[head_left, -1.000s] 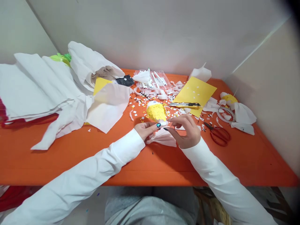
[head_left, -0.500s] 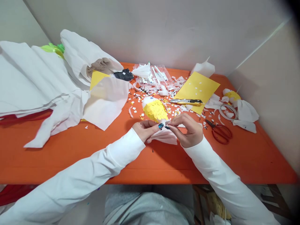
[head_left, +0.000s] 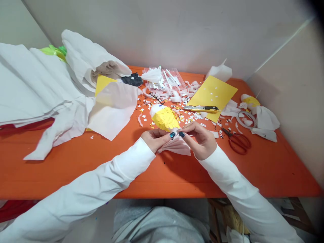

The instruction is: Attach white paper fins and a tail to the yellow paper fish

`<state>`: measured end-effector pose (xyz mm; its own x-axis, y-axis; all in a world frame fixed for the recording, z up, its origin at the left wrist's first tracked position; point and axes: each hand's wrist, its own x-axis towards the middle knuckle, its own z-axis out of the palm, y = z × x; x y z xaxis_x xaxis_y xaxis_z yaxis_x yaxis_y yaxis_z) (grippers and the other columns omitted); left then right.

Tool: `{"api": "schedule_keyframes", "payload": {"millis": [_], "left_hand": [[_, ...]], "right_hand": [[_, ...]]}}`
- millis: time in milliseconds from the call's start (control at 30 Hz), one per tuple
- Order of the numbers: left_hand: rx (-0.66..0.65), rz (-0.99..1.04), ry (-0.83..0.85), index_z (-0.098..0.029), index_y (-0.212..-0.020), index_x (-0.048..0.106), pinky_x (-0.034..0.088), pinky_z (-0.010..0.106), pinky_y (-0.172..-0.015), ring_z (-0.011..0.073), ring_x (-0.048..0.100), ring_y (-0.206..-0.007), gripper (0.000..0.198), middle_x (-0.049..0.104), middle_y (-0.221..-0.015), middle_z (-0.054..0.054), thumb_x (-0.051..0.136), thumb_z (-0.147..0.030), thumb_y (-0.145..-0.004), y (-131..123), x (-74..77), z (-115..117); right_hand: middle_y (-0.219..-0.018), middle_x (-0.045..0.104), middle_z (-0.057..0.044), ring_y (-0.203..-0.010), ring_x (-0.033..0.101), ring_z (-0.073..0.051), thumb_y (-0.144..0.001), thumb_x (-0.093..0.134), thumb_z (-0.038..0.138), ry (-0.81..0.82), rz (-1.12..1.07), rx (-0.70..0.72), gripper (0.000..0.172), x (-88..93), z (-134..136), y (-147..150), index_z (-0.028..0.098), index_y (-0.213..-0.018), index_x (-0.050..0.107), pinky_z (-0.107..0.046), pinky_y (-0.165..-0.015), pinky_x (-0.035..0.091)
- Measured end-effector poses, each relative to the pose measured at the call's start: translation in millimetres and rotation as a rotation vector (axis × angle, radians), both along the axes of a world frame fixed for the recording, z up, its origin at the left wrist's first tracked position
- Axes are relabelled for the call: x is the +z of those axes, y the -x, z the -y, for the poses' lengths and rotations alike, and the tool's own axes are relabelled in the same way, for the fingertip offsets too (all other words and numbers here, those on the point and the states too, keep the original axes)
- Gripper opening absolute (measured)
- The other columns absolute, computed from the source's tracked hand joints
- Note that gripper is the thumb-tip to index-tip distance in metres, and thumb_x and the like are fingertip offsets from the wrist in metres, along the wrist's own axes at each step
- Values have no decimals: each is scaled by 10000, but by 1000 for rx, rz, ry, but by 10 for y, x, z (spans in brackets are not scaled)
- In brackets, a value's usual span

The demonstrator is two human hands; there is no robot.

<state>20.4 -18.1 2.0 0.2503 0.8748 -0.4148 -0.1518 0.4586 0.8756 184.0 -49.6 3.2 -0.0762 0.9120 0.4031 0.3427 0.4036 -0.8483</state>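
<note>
My left hand point(head_left: 155, 139) and my right hand point(head_left: 201, 139) meet at the middle of the orange table point(head_left: 76, 168). Both pinch the same paper figure point(head_left: 164, 118), a rounded body covered in yellow paper scales with a white top. Its white tissue skirt point(head_left: 177, 145) fans out below my thumbs, which touch at the figure's narrow neck. The fingers of both hands are closed round it. White sleeves cover both arms.
A heap of white tissue sheets point(head_left: 37, 87) fills the left side. A yellow sheet point(head_left: 212, 94) with a yellow utility knife point(head_left: 201, 109) lies behind my hands. Red scissors point(head_left: 238, 141) and a tape roll point(head_left: 244, 118) sit right. Paper scraps and a clear box of pens point(head_left: 164, 81) lie at the back.
My hands have drawn closer together and shifted slightly up and left with the figure. The view has tilted a little, so the table items sit lower in the picture.
</note>
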Motion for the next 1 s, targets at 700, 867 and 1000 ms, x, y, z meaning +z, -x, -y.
{"api": "schedule_keyframes", "payload": {"millis": [700, 867, 1000], "left_hand": [[4, -36, -29, -103, -634, 605, 192, 169, -309, 0, 300, -288, 397, 468, -370, -81, 806, -411, -485, -4, 10, 13], [9, -22, -19, -102, -621, 593, 196, 163, -310, -2, 305, -292, 400, 465, -368, -85, 812, -400, -468, -8, 30, 15], [3, -23, -24, -96, -627, 600, 196, 167, -302, 2, 315, -285, 402, 497, -380, -69, 812, -397, -467, -9, 16, 7]], "right_hand": [[-778, 635, -36, -693, 599, -129, -818, 585, 205, 52, -53, -28, 29, -8, 2, 33, 185, -836, 594, -268, -647, 505], [-770, 625, -29, -687, 591, -127, -810, 596, 210, 52, -39, -7, 39, -2, 2, 34, 188, -837, 580, -267, -640, 500], [-755, 624, -21, -667, 584, -120, -811, 587, 211, 46, -36, -27, 26, 3, 2, 36, 191, -820, 573, -263, -634, 497]]}}
